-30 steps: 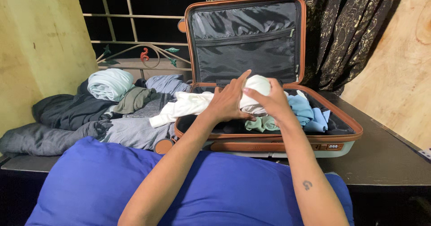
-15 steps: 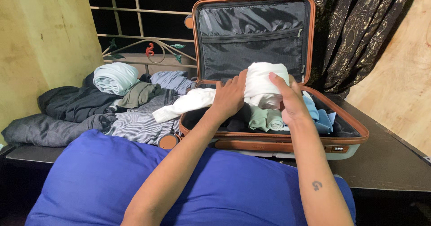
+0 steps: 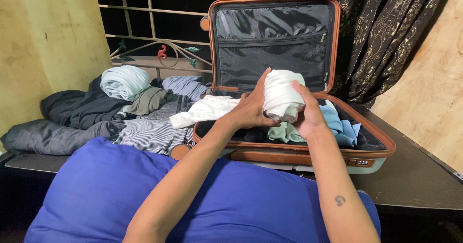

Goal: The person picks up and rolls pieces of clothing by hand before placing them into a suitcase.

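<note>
Both my hands grip one white roll [image 3: 281,94] of cloth: my left hand [image 3: 251,111] wraps its near-left side with the thumb up along it, my right hand [image 3: 308,113] clasps its right side and underside, fingers curled round. The roll is held just above the open suitcase [image 3: 308,151], over the clothes packed inside. Half a second ago the roll stood a little higher and more upright between my hands; now it has tipped, its long axis slanting from upper left, toward the lid, down to lower right into my right palm, and my left thumb has slid up its side. A loose white sleeve [image 3: 205,110] trails from it leftward over the suitcase rim. Beneath my hands I count two rolls in the case, one pale green [image 3: 284,133] and one light blue [image 3: 340,127], with something dark beside them that I cannot make out. The lid [image 3: 274,42] stands upright, with one zip pocket across its lining. The suitcase lies on a dark desk [image 3: 415,180]. To its left sits a heap of clothes [image 3: 96,115]: one pale rolled piece [image 3: 125,81] on top, and grey, olive and striped pieces around it. One blue cushion [image 3: 144,199] lies under my forearms.
</note>
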